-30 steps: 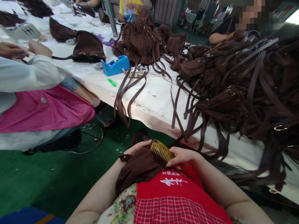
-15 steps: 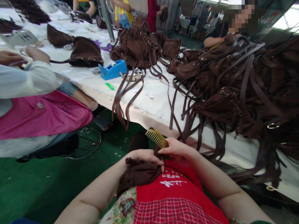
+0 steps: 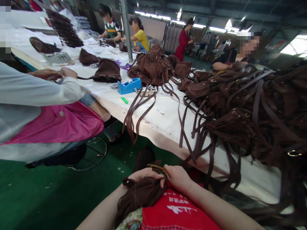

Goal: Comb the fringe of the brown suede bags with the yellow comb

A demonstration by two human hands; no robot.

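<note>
One comb and one brown cloth in hand, low before a red apron
The right hand grips the comb, which shows nearly edge-on, pointing toward the left hand; that hand bends over the cloth, its fingers curled onto it; beyond stands a white table, with a blue tape dispenser near a green stick; to the right, brown bags lie heaped, straps hanging over the edge.
</note>
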